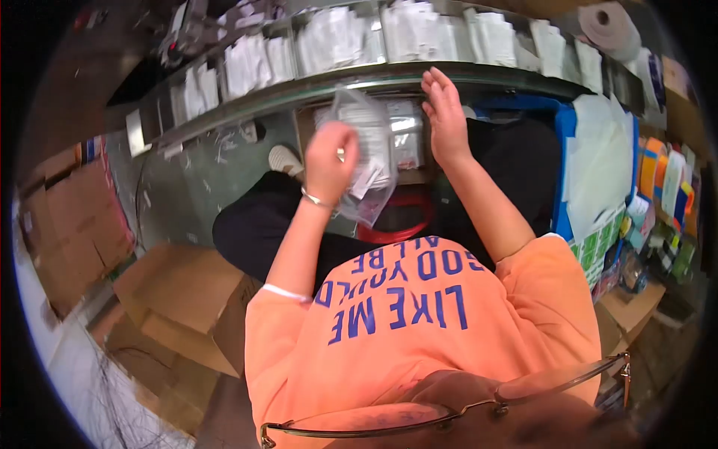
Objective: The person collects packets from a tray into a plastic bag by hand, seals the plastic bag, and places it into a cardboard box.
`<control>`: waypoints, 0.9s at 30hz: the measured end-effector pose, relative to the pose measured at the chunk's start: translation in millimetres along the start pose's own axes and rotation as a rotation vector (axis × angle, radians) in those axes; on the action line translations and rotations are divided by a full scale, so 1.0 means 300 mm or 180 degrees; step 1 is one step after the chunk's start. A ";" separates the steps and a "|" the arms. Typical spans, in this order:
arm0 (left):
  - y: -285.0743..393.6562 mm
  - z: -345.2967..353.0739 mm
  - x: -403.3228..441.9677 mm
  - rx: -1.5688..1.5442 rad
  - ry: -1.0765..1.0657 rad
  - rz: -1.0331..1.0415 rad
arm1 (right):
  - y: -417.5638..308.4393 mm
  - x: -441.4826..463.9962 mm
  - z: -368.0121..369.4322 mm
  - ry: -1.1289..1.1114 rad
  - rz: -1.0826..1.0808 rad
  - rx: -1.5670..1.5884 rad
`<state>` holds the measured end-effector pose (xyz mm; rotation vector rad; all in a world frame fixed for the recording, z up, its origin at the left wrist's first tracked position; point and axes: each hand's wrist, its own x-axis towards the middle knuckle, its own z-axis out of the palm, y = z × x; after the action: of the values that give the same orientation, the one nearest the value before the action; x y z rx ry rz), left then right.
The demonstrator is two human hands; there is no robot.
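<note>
My left hand (329,157), with a ring and a bracelet, is closed on the edge of a clear plastic bag (372,146). White slips or small packets show inside the bag, which hangs upright over my lap. My right hand (446,123) is raised to the right of the bag, palm turned toward it, fingers stretched out and holding nothing. Its fingertips are close to the front edge of the metal rack (292,88). Between my hands, clear packs (406,138) lie in a cardboard box, partly hidden by the bag.
Bundles of white slips (411,34) stand in the rack's compartments. A blue crate (561,165) is at my right, near piled colourful goods (673,187). An open cardboard box (179,288) stands at my left. A red rim (404,224) shows between my legs. A paper roll (609,26) lies at back right.
</note>
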<state>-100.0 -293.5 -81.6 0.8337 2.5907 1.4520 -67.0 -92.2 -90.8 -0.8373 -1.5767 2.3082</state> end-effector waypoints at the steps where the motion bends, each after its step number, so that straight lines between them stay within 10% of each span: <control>1: 0.006 0.037 -0.043 0.0693 -0.0923 -0.0177 | -0.092 -0.021 -0.013 -0.0150 -0.0231 -0.0124; 4: -0.025 0.170 -0.141 0.1873 -0.2303 -0.0445 | -0.266 -0.024 -0.146 -0.0472 -0.0768 -0.0478; 12: -0.068 0.234 -0.171 0.2516 -0.2199 0.0216 | -0.557 0.494 -0.939 0.1547 -0.2056 -0.3068; 20: 0.049 0.214 -0.042 0.2377 -0.2498 -0.0257 | -0.690 0.825 -1.414 0.0456 0.1261 -0.3584; 27: 0.031 0.227 -0.028 0.1962 -0.2195 -0.0141 | -0.617 0.868 -1.402 0.0297 0.1253 -0.2749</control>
<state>-68.3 -241.0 -113.8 1.0671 2.4358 0.2221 -63.7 435.2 -117.9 -1.5143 -2.5822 1.6764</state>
